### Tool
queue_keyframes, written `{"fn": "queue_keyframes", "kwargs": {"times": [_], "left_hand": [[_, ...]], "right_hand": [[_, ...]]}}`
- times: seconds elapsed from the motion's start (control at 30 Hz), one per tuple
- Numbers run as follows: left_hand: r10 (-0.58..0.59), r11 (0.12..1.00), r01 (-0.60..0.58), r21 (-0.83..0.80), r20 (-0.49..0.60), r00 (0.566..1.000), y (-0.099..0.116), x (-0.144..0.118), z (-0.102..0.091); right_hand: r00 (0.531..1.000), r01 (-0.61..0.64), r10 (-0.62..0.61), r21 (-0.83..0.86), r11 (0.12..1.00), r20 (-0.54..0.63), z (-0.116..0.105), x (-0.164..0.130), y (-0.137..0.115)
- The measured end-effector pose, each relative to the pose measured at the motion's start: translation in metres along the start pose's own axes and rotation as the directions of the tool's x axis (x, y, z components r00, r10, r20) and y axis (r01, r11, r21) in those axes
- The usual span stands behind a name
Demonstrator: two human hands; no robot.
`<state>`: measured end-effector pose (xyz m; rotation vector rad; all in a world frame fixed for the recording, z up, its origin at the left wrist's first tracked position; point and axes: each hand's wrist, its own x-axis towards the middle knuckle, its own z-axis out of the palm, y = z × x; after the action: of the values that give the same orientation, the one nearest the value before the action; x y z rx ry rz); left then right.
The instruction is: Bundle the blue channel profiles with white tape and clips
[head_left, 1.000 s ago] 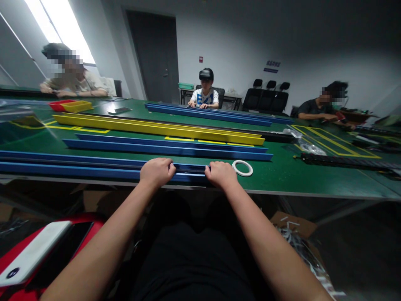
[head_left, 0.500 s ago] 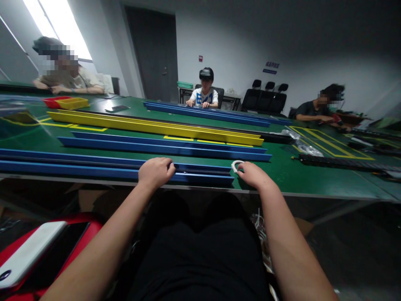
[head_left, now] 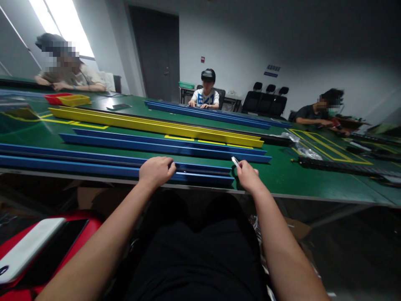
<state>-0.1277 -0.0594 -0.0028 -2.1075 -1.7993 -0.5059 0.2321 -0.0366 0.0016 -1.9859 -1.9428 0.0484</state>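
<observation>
Head camera view: a person sits at the near edge of a green worktable (head_left: 282, 175), both bare forearms reaching forward. The left hand (head_left: 156, 170) is clenched over a long blue channel rail (head_left: 94, 165) that lies along the table's front edge, its long axis running left to right, its right end stopping just short of the right hand. The right hand (head_left: 248, 175) pinches a small white tape ring (head_left: 234, 161) between fingertips, lifted edge-on so it points up and away from the person. Half a second ago the ring lay nearly flat on the table under those fingers; a second ago the right hand gripped the rail beside the left. Most of the ring is hidden by the fingers — only a thin white sliver shows. The rail's left end is cut off by the frame. Further back lie another blue rail (head_left: 163, 146) and a yellow rail (head_left: 156, 125), parallel — three other people sit beyond.
</observation>
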Motion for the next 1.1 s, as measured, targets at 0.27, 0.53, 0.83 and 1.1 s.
{"fn": "queue_keyframes", "kwargs": {"times": [0.27,0.53,0.83,1.1], "left_hand": [[0.016,1.0,-0.017,-0.016,-0.038,0.999,-0.001,-0.001,0.0],[0.045,0.999,-0.046,-0.008,-0.075,0.996,-0.002,-0.001,0.001],[0.048,0.999,-0.048,0.0,-0.098,0.994,-0.003,-0.001,0.004],[0.063,0.997,-0.068,-0.034,-0.124,0.99,-0.003,-0.001,0.003]], "right_hand": [[0.985,0.161,-0.155,0.082,0.984,-0.073,0.001,0.005,-0.027],[0.998,-0.015,0.016,0.025,1.0,-0.061,0.01,0.014,0.01],[0.939,0.328,-0.32,0.056,0.943,-0.127,0.007,-0.001,-0.033],[0.862,0.506,-0.486,-0.208,0.837,0.144,0.017,-0.017,-0.092]]}}
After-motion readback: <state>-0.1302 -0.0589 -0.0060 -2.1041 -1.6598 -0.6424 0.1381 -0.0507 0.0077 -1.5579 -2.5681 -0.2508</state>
